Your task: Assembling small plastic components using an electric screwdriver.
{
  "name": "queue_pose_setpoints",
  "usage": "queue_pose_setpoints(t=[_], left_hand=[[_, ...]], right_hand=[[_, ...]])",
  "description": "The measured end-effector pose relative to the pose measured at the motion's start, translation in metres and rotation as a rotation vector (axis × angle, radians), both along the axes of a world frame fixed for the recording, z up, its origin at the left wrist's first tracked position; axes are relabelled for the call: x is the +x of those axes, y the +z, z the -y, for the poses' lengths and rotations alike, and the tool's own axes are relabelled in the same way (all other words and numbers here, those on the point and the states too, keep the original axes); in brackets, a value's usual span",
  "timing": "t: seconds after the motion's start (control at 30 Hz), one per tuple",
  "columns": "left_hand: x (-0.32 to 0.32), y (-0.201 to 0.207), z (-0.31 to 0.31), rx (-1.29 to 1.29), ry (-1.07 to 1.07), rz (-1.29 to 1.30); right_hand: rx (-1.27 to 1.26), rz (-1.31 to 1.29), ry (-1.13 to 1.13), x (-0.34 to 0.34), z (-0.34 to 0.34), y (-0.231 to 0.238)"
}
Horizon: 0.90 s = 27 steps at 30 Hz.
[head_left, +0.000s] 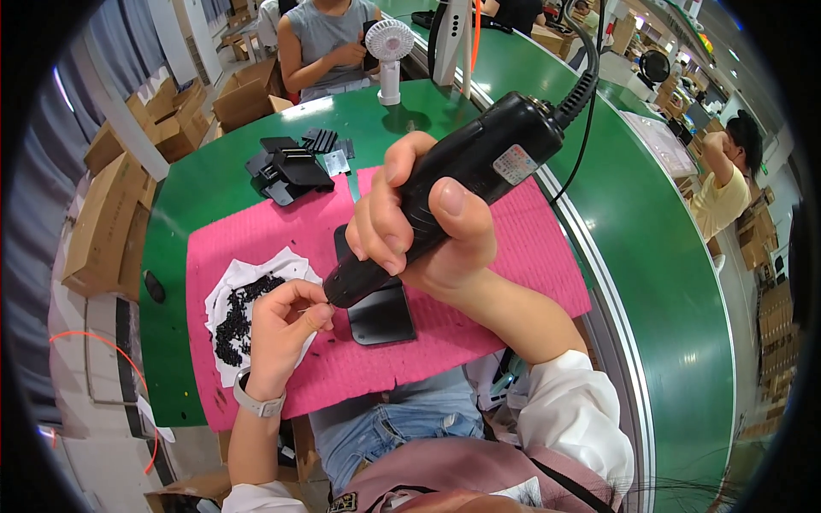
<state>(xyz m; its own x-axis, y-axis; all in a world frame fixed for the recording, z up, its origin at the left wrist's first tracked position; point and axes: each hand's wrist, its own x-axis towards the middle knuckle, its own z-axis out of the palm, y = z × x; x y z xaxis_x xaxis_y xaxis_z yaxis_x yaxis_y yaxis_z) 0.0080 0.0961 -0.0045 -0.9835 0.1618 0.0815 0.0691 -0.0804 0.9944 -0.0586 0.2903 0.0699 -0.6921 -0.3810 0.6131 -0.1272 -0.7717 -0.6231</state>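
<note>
My right hand (445,235) is wrapped round a black corded electric screwdriver (466,162), held tilted with its nose down to the left. At that nose, the thumb and fingers of my left hand (282,329) are pinched together; what they hold is too small to make out. Beneath the screwdriver lies a flat black plastic part (382,316), partly hidden by the tool and my right hand. Beside my left hand, a white cloth (224,291) bears a heap of small black pieces that look like screws (233,323). A pink foam mat (522,295) lies under all of this.
Black plastic parts (291,171) sit at the mat's far edge on the green table (205,184). A white handheld fan (389,64) stands farther back. The screwdriver's cord (581,85) rises at upper right. Cardboard boxes (107,227) stand left. Other people work across the table and at right.
</note>
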Motion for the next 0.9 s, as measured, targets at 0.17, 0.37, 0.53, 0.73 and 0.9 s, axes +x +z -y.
queue_pose_setpoints(t=[0.17,0.37,0.53,0.73,0.9], left_hand=[[0.003,-0.001,-0.003,-0.002,-0.011,0.029],[0.004,-0.006,-0.008,0.166,0.042,0.082],[-0.004,0.009,-0.019,-0.150,0.047,-0.192],[-0.014,0.001,-0.025,-0.786,0.104,-0.555],[-0.026,-0.004,-0.033,-0.837,0.079,-0.634]], right_hand=[[0.002,0.034,-0.020,0.004,0.000,-0.002],[-0.041,0.093,-0.069,-0.004,0.004,-0.002],[0.076,0.022,0.022,-0.019,-0.023,0.022],[0.423,-0.071,-0.244,-0.024,-0.029,0.005],[0.424,-0.052,-0.250,-0.030,-0.028,0.001]])
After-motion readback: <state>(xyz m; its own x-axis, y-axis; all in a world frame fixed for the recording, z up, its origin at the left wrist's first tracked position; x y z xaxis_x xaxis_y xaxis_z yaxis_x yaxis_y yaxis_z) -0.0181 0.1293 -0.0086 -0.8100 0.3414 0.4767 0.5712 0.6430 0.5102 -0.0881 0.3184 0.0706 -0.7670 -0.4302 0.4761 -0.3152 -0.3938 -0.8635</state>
